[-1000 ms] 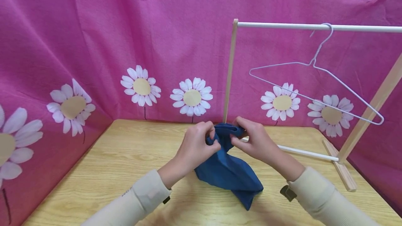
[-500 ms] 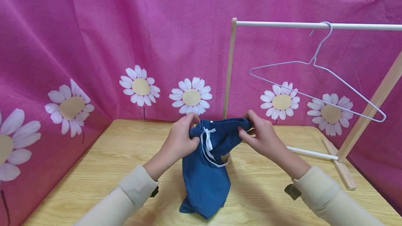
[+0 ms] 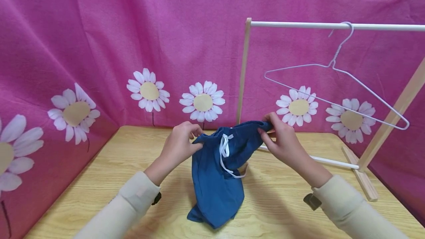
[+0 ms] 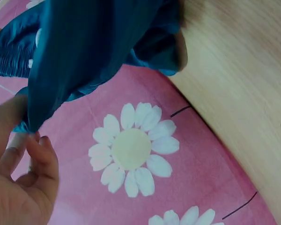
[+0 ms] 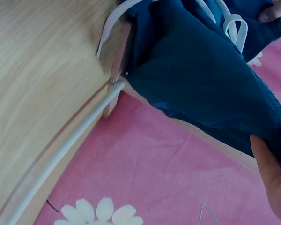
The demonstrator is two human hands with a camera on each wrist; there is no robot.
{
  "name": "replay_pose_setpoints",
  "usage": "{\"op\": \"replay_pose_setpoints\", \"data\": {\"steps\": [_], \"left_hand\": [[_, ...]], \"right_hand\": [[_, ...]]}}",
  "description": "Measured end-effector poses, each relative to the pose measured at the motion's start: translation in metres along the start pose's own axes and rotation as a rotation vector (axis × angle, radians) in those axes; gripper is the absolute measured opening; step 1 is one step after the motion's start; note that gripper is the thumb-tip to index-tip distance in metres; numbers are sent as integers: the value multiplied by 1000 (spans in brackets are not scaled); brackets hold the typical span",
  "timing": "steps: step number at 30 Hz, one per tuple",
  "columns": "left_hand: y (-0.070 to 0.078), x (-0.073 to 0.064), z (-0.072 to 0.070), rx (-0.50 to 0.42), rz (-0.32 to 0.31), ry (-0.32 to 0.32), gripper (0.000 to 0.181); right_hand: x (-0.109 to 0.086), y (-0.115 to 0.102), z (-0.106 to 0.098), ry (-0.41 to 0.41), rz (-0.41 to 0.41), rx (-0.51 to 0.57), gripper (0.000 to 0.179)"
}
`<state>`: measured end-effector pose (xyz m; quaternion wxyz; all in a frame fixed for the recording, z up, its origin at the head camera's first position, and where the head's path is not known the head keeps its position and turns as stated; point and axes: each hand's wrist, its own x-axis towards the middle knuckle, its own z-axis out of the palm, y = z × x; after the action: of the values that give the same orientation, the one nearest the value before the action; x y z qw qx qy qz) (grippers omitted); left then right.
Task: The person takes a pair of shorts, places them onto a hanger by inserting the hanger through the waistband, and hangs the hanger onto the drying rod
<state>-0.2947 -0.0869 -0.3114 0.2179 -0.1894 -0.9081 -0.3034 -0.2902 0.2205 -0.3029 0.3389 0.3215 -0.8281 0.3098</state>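
Observation:
Blue drawstring pants point(image 3: 216, 183) are held up by the waistband between my two hands, the lower part hanging down close to the tabletop. My left hand point(image 3: 176, 143) pinches the left end of the waistband between thumb and fingers. At the other end, my right hand point(image 3: 285, 145) grips the band with its thumb on the near side. A white drawstring point(image 3: 224, 148), tied in a bow, dangles at the front. Gathered elastic shows inside the waistband point(image 4: 11, 63) in the left wrist view. One leg is mostly hidden behind the front fabric.
A wire hanger point(image 3: 332, 63) hangs from the white rail point(image 3: 299, 26) of a wooden-sided rack to the right. The rack's wooden foot point(image 3: 360, 176) stands on the wooden table point(image 3: 132, 165). A pink cloth with daisies point(image 3: 202, 47) surrounds the table at back and sides.
The bunched pants have been turned so the bow faces me. My hands have moved apart, left hand leftward and right hand rightward and up, spreading the waistband.

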Motion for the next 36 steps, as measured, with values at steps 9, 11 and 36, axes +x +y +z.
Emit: {"op": "replay_pose_setpoints", "data": {"steps": [9,11,36], "left_hand": [[-16,18,-14,-177,97,215,22],[-17,22,-16,-204,128,235,20],[0,27,-27,-217,403,187,31]], "right_hand": [[5,7,-26,139,13,-225,28],[5,7,-30,164,53,-213,27],[4,-9,-39,337,60,-67,57]]}}
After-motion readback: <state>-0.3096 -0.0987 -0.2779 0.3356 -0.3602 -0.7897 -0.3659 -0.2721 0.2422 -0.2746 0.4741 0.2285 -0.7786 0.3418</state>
